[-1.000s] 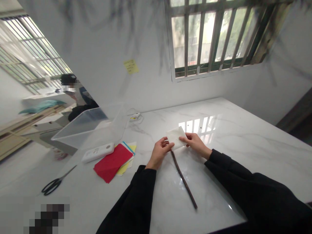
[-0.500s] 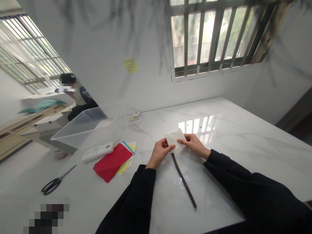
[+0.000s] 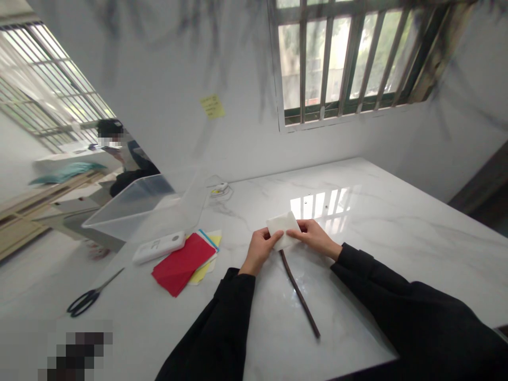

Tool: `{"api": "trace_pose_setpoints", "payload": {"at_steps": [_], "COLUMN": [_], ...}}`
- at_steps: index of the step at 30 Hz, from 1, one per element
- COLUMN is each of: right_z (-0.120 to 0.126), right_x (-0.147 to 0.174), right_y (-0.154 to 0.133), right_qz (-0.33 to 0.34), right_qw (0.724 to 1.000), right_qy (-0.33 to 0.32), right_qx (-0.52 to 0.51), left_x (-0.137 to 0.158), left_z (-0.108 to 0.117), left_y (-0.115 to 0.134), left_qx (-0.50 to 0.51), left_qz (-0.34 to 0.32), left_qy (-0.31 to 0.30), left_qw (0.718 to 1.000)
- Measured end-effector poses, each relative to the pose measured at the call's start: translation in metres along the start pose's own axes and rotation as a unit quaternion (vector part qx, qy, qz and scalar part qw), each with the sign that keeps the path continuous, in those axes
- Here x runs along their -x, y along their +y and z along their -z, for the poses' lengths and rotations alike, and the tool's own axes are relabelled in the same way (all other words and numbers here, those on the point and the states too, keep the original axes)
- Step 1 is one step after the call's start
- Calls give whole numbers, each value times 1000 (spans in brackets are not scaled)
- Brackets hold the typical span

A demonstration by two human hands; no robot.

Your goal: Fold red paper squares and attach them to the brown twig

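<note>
A small folded sheet of off-white paper (image 3: 284, 224) is held up over the table between both hands. My left hand (image 3: 262, 247) pinches its lower left edge, thumb on the front face. On the right side my right hand (image 3: 313, 235) grips it the same way, with the thumb in front and the fingers behind. Below the paper a thin dark brown stick (image 3: 299, 293) lies on the table, slanting toward me. Its upper end comes close to the paper's lower edge; whether they touch I cannot tell.
Left of my hands lie red sheets (image 3: 184, 264) over yellow ones, beside a white oblong device (image 3: 159, 247). Black-handled scissors (image 3: 85, 301) rest farther left. A clear plastic bin (image 3: 130, 211) stands behind. A person (image 3: 130, 153) sits beyond it.
The paper has shifted slightly left and tilted a little in my hands. Both thumbs have come closer together on its front. The stick has stayed put.
</note>
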State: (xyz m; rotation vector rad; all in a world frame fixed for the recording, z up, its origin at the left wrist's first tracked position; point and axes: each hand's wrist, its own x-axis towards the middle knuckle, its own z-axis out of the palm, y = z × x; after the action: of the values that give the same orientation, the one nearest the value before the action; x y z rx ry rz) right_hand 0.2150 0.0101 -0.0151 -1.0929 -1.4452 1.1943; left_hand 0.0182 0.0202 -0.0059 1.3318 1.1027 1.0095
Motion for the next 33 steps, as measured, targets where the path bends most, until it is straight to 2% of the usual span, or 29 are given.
{"api": "trace_pose_setpoints", "payload": {"at_steps": [3, 8, 13, 16, 21, 25, 31, 33], "right_z": [3, 11, 14, 15, 18, 15, 18, 28], "right_x": [-1, -7, -8, -7, -5, -4, -6, -10], "right_y": [-3, -4, -2, -3, -3, 1, 1, 1], "right_qz": [8, 23, 33, 25, 23, 21, 37, 58], "right_qw": [1000, 998, 996, 998, 991, 989, 982, 977], "right_qy": [9, 62, 84, 64, -9, -59, -74, -46], "right_qx": [-3, -5, -12, 6, 132, 130, 173, 200], "left_x": [2, 5, 5, 3, -2, -4, -7, -9], "left_z": [0, 0, 0, 1, 5, 7, 8, 9], "left_y": [3, 6, 5, 5, 3, 1, -3, -5], "left_qx": [4, 1, -8, -7, 31, 42, 38, 30], "left_qz": [-3, -1, -7, -6, -14, -16, -26, -34], "left_qy": [-14, -48, -51, -22, 59, 83, 87, 97], "left_qw": [1000, 999, 999, 1000, 998, 996, 995, 994]}}
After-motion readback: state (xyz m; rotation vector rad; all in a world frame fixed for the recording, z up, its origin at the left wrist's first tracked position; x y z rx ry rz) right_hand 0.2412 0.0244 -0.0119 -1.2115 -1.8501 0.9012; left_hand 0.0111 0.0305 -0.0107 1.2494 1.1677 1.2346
